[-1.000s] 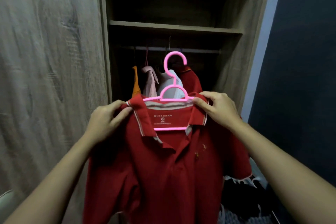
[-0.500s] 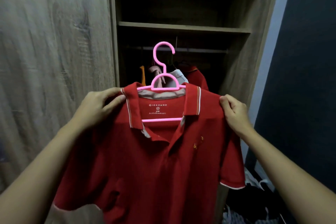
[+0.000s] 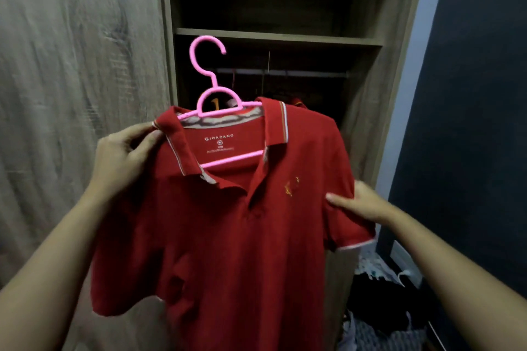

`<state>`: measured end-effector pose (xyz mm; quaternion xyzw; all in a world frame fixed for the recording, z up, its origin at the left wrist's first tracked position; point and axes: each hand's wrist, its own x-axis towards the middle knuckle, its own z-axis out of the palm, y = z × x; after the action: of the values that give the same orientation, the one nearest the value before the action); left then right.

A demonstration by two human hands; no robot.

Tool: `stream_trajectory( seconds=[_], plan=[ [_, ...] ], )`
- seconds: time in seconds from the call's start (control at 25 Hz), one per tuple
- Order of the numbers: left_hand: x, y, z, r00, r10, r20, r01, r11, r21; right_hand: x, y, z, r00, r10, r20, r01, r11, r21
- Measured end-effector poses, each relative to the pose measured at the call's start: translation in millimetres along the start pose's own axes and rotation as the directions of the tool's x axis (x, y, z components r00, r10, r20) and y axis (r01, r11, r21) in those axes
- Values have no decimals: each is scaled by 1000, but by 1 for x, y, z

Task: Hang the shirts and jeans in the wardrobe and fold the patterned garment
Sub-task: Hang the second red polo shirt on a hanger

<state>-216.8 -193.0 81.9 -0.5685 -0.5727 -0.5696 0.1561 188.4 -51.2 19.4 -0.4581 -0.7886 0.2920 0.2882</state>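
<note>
A red polo shirt hangs on a pink plastic hanger that I hold up in front of the open wardrobe. My left hand pinches the shirt's left collar and shoulder over the hanger's arm. My right hand lies on the shirt's right sleeve near the armpit, fingers stretched out and pressing the cloth. The hanger's hook is free in the air, left of and a little above the hanging rail. Tops of hung garments peek out behind the collar.
The wardrobe's wood-grain door stands at the left, a shelf crosses above the rail. A heap of dark and patterned clothes lies low at the right, next to a dark blue wall.
My right hand has slid from the shirt's right shoulder down to its sleeve. The shirt and hanger have tilted and shifted left and slightly up; the view moved closer.
</note>
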Motion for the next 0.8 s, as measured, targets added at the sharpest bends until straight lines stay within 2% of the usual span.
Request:
stream_trajectory(
  seconds=[0.04, 0.12, 0.2, 0.24, 0.28, 0.32, 0.36, 0.4, 0.44, 0.48, 0.52, 0.6, 0.68, 0.8],
  plan=[
    [3, -4, -4, 1000, -15, -7, 15, 999, 32, -4, 17, -1, 997, 71, 18, -69, 996, -59],
    [5, -11, -11, 999, -41, 10, 40, 995, 92, -14, 41, -14, 978, 205, -43, -209, 971, -114],
    [2, -15, -11, 997, -70, 39, 66, 992, 105, -20, 46, -28, 942, 323, -88, -334, 895, -295],
    [-2, -15, -6, 994, -96, 50, 91, 992, 92, -19, 43, -29, 938, 313, -147, -345, 867, -359],
    [-5, -13, 0, 991, -120, 55, 116, 990, 75, -15, 30, -25, 943, 228, -241, -306, 879, -366],
    [-9, -8, 7, 988, -144, 60, 140, 988, 70, -10, 15, -19, 929, 75, -363, -201, 925, -323],
    [-13, -3, 14, 984, -164, 66, 160, 985, 71, -6, -9, -9, 880, -77, -469, -63, 959, -275],
    [-16, 5, 23, 979, -188, 74, 182, 980, 82, -2, -37, 3, 829, -195, -525, 86, 971, -225],
    [-20, 14, 33, 974, -208, 85, 199, 975, 100, 2, -68, 16, 835, -232, -498, 181, 972, -150],
    [-24, 24, 44, 970, -225, 95, 213, 969, 123, 6, -94, 29, 882, -226, -412, 234, 972, -34],
    [-27, 35, 56, 967, -236, 98, 221, 965, 143, 14, -115, 43, 942, -162, -296, 205, 971, 120],
    [-35, 58, 77, 964, -250, 95, 231, 957, 178, 39, -141, 65, 994, -25, -110, 67, 916, 395],
    [-41, 77, 95, 951, -288, 114, 260, 942, 214, 57, -152, 76, 992, 91, -91, -29, 846, 533],
    [-44, 104, 120, 935, -302, 185, 266, 944, 196, 69, -148, 72, 954, 232, -189, -36, 717, 696]
  ],
)
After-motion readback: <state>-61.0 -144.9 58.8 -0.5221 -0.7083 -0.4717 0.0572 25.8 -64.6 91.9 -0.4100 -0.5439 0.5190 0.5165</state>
